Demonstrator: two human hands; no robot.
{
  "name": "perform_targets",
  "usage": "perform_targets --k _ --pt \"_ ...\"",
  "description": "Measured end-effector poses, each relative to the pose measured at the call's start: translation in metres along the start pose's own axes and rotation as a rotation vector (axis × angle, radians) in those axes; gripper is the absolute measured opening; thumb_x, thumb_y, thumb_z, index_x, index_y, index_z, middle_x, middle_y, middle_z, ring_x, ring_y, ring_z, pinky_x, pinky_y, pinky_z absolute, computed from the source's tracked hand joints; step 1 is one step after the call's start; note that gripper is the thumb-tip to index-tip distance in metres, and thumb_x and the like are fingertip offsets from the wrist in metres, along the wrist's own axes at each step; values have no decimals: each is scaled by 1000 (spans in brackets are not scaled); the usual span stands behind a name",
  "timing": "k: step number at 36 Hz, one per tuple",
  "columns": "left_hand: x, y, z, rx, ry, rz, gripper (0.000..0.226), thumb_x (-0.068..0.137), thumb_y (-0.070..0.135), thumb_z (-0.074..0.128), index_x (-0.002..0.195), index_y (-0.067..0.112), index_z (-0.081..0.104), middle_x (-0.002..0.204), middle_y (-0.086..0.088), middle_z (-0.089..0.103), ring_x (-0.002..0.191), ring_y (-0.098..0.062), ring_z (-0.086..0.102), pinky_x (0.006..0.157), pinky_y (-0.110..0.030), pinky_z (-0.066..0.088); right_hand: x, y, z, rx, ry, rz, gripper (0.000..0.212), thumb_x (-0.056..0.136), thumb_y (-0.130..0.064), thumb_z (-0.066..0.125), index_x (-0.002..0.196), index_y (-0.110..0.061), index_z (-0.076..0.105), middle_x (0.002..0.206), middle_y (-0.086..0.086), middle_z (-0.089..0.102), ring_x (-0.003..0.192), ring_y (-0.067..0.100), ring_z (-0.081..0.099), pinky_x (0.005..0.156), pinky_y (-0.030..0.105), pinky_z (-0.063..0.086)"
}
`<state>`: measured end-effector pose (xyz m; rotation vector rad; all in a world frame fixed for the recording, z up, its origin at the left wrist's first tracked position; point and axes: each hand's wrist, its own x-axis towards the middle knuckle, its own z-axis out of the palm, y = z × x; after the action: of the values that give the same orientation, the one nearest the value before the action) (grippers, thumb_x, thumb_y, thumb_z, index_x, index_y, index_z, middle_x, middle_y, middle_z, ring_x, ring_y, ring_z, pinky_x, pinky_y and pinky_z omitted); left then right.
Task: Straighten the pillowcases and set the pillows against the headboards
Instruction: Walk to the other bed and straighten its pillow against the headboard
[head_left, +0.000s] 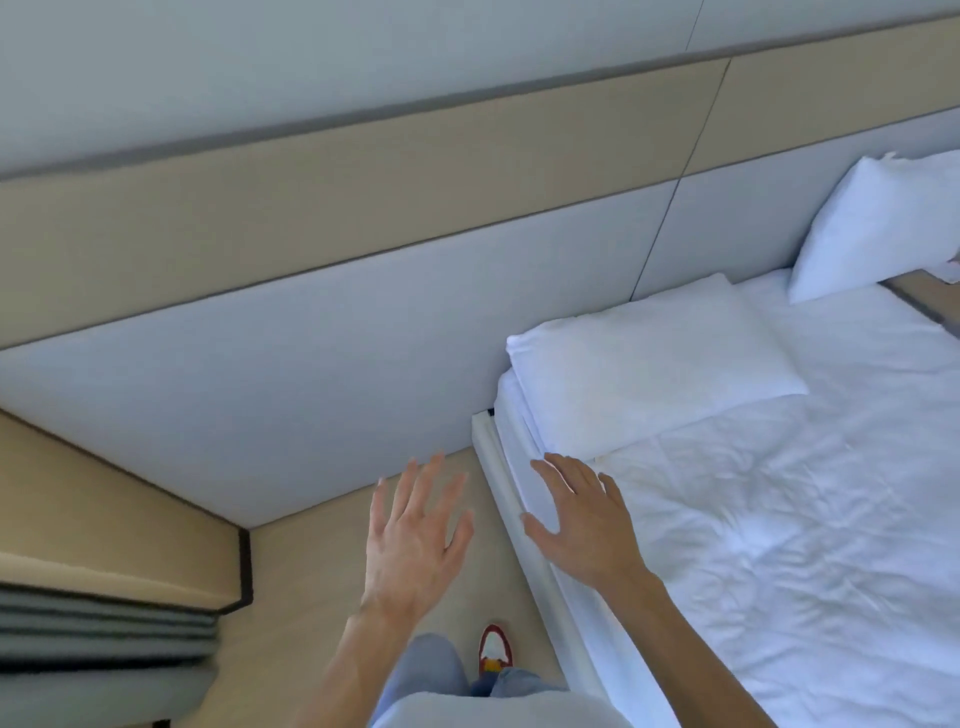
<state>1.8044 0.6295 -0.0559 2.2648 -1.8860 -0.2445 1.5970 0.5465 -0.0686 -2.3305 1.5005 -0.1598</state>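
Observation:
A white pillow lies flat at the near corner of the bed, its far edge close to the padded grey headboard. A second white pillow leans upright against the headboard further right. My right hand hovers open over the bed's left edge, just short of the near pillow, fingers spread. Beside the bed, my left hand is raised over the floor, open and holding nothing.
A crumpled white duvet covers the mattress. The white bed frame rail runs between my hands. Beige floor lies to the left, with a grey curtain at the lower left. My shoe stands by the bed.

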Motion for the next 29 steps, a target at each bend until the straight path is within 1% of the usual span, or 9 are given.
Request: perform_targets --k 4,8,13,16,20,23,29 --pt "65 11 3 -20 -37 23 48 96 53 29 139 38 44 159 10 25 148 -13 17 119 -42 8 46 31 -17 -17 36 58 62 90 -59 44 145 -33 37 156 -12 33 145 12 29 118 46 23" --pt "131 21 15 -22 -72 93 48 97 53 30 140 37 44 159 11 25 148 -13 18 119 -43 10 94 67 -24 -29 75 133 62 89 -58 48 144 -30 43 154 -9 39 143 15 36 116 48 27" --pt "219 35 38 -63 -125 172 59 95 57 15 145 37 38 161 13 18 149 -10 8 121 -42 7 152 109 -33 -33 92 231 64 89 -60 46 145 -31 41 154 -10 39 143 15 35 117 48 26" --pt "271 47 51 -99 -128 209 58 96 55 17 144 35 41 160 11 22 149 -11 15 120 -39 11 188 135 -40 -50 89 279 64 89 -61 45 146 -32 39 154 -11 38 143 14 34 117 48 27" --pt "341 65 68 -121 -131 243 54 96 53 24 139 34 49 155 8 35 143 -15 33 116 -40 23 238 171 -49 -58 85 347 65 88 -62 45 146 -32 38 154 -12 37 144 12 33 117 46 27" --pt "395 77 81 -96 -133 283 53 95 52 27 138 32 51 154 6 38 142 -16 35 115 -43 29 279 198 -57 -66 102 387 65 88 -62 46 145 -32 39 154 -12 38 143 11 34 117 45 28" --pt "489 103 103 -45 -124 376 55 96 52 28 138 27 52 154 1 39 143 -19 35 115 -47 30 347 252 -69 -50 138 436 64 88 -58 50 144 -29 40 151 -9 41 141 14 36 115 45 30"
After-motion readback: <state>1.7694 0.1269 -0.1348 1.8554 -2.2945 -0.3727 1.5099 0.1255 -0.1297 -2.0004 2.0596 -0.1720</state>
